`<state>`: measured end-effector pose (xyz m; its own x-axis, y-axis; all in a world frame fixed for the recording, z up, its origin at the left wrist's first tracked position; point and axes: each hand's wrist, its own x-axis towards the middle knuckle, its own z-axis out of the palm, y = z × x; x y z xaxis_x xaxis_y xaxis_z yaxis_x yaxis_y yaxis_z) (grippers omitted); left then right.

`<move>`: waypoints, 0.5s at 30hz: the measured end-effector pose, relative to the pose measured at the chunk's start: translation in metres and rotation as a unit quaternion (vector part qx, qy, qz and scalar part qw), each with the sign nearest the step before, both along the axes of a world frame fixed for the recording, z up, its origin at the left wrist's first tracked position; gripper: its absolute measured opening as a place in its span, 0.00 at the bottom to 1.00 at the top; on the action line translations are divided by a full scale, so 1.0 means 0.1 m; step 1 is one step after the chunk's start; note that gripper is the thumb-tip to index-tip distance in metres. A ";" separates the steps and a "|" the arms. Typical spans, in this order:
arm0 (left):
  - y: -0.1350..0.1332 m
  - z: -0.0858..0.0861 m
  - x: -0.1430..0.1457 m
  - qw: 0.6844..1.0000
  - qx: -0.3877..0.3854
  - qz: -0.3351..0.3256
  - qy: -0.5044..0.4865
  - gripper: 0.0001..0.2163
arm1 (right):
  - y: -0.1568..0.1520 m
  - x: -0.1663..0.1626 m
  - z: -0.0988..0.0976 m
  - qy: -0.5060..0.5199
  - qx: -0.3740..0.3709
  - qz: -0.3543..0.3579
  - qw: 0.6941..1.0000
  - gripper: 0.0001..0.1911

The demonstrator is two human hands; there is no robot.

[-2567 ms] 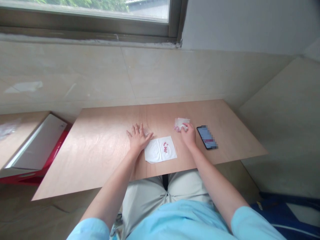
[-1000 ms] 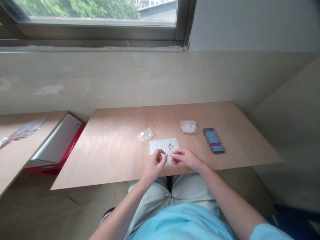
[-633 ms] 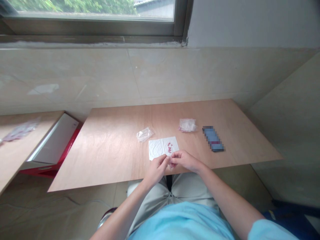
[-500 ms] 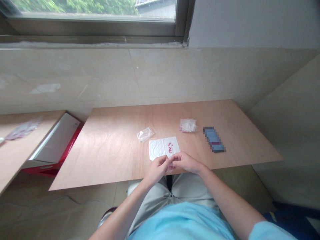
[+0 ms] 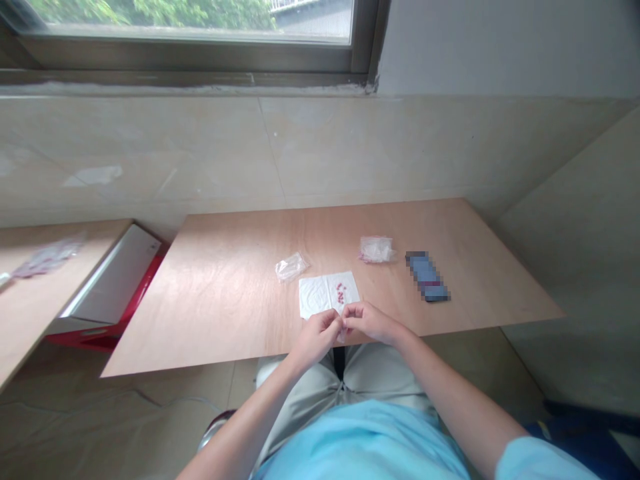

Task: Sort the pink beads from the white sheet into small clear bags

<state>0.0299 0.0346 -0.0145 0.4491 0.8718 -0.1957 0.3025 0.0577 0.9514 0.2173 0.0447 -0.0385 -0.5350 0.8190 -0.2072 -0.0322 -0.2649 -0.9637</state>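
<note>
My left hand (image 5: 317,336) and my right hand (image 5: 367,321) meet at the near edge of the wooden table (image 5: 225,300), fingers pinched together on a small clear plastic bag that is barely visible between them. Just beyond the fingertips lies a white tissue (image 5: 325,294) with several small pink beads (image 5: 341,292) on it. An empty-looking clear bag (image 5: 291,267) lies left of the tissue, farther back. Another clear bag (image 5: 376,249) with pink bits sits to the right.
A phone (image 5: 427,276) lies right of the bags. A white and red box (image 5: 107,287) stands on the floor at the left, beside a second wooden surface (image 5: 30,293). A tiled wall and a window are behind the table.
My hands left the two bags farther back and came together at the near edge. Over the last second they closed in on the small clear bag and stayed there.
</note>
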 end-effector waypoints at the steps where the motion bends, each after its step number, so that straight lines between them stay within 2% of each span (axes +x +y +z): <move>1: 0.00 0.01 0.00 1.000 0.001 -0.005 0.006 0.13 | 0.00 -0.01 -0.01 -0.004 0.006 -0.004 1.000 0.13; 5: 0.01 0.01 -0.01 0.999 0.027 -0.016 0.044 0.15 | 0.01 -0.02 -0.08 -0.015 0.035 -0.012 0.999 0.10; 9: -0.02 -0.04 -0.01 0.989 0.086 0.012 0.120 0.13 | 0.01 -0.05 -0.15 -0.071 0.087 -0.037 0.993 0.07; 15: -0.04 -0.11 -0.01 0.980 0.123 0.042 0.154 0.12 | -0.04 -0.07 -0.11 -0.139 0.123 -0.067 0.980 0.08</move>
<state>0.0289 0.0308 -0.0259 0.3274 0.9406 -0.0894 0.5806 -0.1256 0.8044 0.2098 0.0410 -0.0493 -0.3708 0.9212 -0.1176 0.2228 -0.0347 -0.9743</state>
